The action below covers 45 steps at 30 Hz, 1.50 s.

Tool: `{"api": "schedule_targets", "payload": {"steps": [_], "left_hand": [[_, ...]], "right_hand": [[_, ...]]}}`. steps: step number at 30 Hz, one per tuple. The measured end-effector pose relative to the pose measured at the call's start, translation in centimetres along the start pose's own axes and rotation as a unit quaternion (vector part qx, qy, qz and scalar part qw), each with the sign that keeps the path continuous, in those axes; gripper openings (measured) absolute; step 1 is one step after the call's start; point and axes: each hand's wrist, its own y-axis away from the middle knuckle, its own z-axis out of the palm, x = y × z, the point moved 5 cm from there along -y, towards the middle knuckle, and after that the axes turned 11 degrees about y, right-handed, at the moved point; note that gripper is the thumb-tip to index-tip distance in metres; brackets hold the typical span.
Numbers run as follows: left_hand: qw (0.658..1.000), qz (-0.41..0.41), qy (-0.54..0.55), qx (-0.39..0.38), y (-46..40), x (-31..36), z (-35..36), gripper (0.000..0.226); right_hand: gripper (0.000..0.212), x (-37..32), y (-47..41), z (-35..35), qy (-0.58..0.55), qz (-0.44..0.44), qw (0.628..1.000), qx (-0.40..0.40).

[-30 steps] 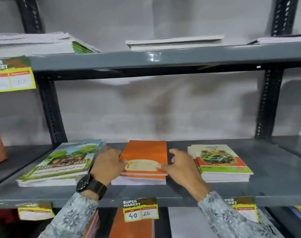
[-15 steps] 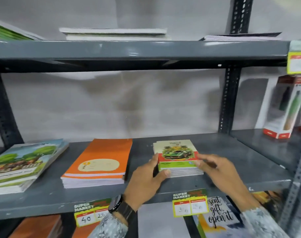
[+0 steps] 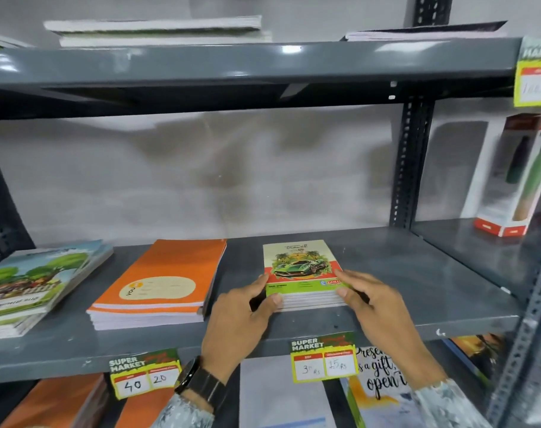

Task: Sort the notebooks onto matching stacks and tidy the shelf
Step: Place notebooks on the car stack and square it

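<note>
Now both hands have left the orange-covered notebook stack (image 3: 161, 285); left hand (image 3: 241, 318) and right hand (image 3: 379, 307) loosely clasp the front corners of the green car-cover notebook stack (image 3: 301, 267), near the front edge of the grey metal shelf (image 3: 423, 291), seemingly squaring it.

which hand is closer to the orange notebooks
Left. The left hand grips the left edge of the car notebooks, beside the orange notebooks; the right hand grips their right edge, farther off.

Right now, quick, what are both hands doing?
Left hand: holding the car notebooks at the left front corner.
Right hand: holding them at the right front corner.
</note>
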Motion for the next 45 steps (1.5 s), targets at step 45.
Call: {"api": "schedule_targets", "payload": {"steps": [45], "left_hand": [[0.949,-0.261,0.069,-0.161,-6.7,2.9,-1.4,0.018]], "right_hand": [[0.025,-2.3,-8.4,-0.9,0.003,0.272,0.943,-0.192]]}}
